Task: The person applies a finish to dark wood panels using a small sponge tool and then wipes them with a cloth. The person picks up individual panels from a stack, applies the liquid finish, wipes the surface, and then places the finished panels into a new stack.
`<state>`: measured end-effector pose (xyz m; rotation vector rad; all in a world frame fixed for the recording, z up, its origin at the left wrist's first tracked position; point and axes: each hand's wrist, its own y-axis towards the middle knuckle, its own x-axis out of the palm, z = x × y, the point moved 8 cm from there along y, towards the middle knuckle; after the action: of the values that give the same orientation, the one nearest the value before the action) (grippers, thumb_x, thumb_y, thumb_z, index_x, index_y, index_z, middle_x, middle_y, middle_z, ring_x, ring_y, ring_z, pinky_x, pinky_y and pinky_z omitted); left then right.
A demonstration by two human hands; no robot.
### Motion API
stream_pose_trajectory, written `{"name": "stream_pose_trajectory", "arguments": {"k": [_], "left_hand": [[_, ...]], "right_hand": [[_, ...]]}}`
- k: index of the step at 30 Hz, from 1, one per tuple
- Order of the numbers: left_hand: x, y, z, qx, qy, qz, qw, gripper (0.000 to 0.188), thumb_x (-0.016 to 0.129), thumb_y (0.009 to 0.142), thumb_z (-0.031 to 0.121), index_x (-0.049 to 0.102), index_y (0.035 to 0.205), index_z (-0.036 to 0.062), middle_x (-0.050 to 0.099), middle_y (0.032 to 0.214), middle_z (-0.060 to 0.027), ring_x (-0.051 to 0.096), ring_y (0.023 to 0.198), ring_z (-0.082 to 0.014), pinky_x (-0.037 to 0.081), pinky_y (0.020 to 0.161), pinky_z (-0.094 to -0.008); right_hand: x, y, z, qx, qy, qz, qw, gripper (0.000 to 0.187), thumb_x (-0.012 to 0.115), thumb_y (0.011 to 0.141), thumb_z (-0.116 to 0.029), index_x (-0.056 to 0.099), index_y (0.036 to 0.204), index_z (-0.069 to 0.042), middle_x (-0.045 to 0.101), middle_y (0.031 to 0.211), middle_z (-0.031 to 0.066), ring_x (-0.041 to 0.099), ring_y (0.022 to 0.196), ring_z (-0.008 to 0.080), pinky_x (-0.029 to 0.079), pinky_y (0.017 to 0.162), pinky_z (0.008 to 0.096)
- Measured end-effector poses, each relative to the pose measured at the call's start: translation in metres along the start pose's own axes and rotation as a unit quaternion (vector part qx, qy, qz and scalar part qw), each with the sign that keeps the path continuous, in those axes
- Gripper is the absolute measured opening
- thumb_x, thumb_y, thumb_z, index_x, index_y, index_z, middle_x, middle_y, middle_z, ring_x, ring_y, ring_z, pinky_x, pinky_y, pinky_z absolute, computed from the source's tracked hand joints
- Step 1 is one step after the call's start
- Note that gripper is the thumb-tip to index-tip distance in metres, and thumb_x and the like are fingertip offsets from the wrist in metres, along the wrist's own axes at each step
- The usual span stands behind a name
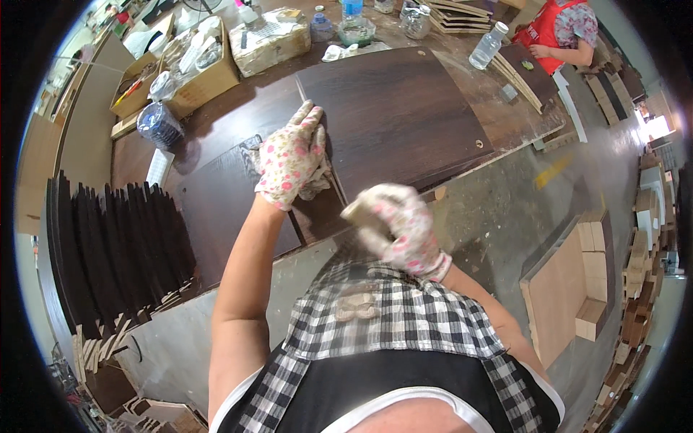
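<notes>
Both my hands wear white gloves with a pink floral print. My left hand [287, 159] lies over a crumpled grey rag [317, 186], fingers stretched out, beside the left edge of a large dark brown wood panel [393, 108]. Another dark panel [227, 198] lies to its left. Just off the bench's front edge, my right hand [406, 229] is smeared by motion, its fingers curled. A pale yellowish edge shows at the fingertips, but what it belongs to is too blurred to name.
At left stands a row of dark boards [115, 252]. Cardboard boxes [198, 68], a wrapped roll [160, 126] and a clear bottle [489, 47] sit on the bench. A person in a red apron [552, 32] is at far right. A wooden box-like piece [559, 289] rests on the floor.
</notes>
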<state>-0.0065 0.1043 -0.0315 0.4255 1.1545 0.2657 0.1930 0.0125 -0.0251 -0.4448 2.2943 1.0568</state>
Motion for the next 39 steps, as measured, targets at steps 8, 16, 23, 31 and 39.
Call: {"name": "stream_pose_trajectory", "arguments": {"k": [8, 16, 23, 31, 39], "left_hand": [[0.012, -0.002, -0.005, -0.015, -0.044, -0.017, 0.999, 0.035, 0.059, 0.096, 0.023, 0.067, 0.129, 0.0132, 0.061, 0.139, -0.0076, 0.067, 0.111, -0.0306, 0.055, 0.094, -0.0391], [0.012, -0.001, -0.001, -0.018, -0.040, 0.000, 0.999, 0.036, 0.059, 0.096, 0.024, 0.067, 0.130, 0.0152, 0.060, 0.140, -0.0066, 0.066, 0.114, -0.0304, 0.054, 0.096, -0.0389], [0.003, 0.005, 0.008, -0.079, -0.042, -0.035, 0.995, 0.035, 0.057, 0.098, 0.023, 0.067, 0.130, 0.0160, 0.059, 0.143, -0.0042, 0.065, 0.116, -0.0308, 0.053, 0.098, -0.0380], [0.003, 0.008, 0.016, -0.100, 0.004, -0.056, 0.993, 0.037, 0.057, 0.098, 0.021, 0.065, 0.134, 0.0177, 0.060, 0.142, -0.0025, 0.063, 0.122, -0.0253, 0.049, 0.103, -0.0342], [-0.010, 0.011, 0.003, -0.084, -0.010, -0.061, 0.995, 0.034, 0.063, 0.096, 0.022, 0.067, 0.128, 0.0111, 0.064, 0.136, -0.0092, 0.068, 0.115, -0.0248, 0.053, 0.097, -0.0347]], "right_hand": [[0.003, 0.001, -0.013, 0.001, -0.074, 0.030, 0.997, 0.047, 0.077, 0.078, -0.001, 0.065, 0.124, -0.005, 0.062, 0.123, 0.0137, 0.063, 0.110, 0.0272, 0.056, 0.094, 0.0381], [-0.061, -0.015, 0.014, 0.088, -0.180, 0.139, 0.970, 0.044, 0.076, 0.080, -0.007, 0.065, 0.122, -0.005, 0.063, 0.116, 0.0146, 0.067, 0.102, 0.0273, 0.058, 0.087, 0.0356], [-0.040, 0.000, 0.026, 0.034, -0.094, 0.081, 0.992, 0.041, 0.075, 0.085, -0.021, 0.068, 0.124, -0.010, 0.069, 0.116, 0.0103, 0.062, 0.112, 0.0263, 0.054, 0.094, 0.0406], [-0.124, -0.007, 0.062, 0.060, -0.179, 0.166, 0.968, 0.040, 0.079, 0.080, -0.013, 0.066, 0.118, -0.007, 0.063, 0.115, 0.0106, 0.066, 0.101, 0.0247, 0.057, 0.090, 0.0341], [-0.233, -0.054, 0.170, 0.269, -0.232, 0.261, 0.898, 0.033, 0.073, 0.085, -0.001, 0.065, 0.117, -0.003, 0.065, 0.115, 0.0090, 0.064, 0.106, 0.0203, 0.053, 0.092, 0.0304]]}}
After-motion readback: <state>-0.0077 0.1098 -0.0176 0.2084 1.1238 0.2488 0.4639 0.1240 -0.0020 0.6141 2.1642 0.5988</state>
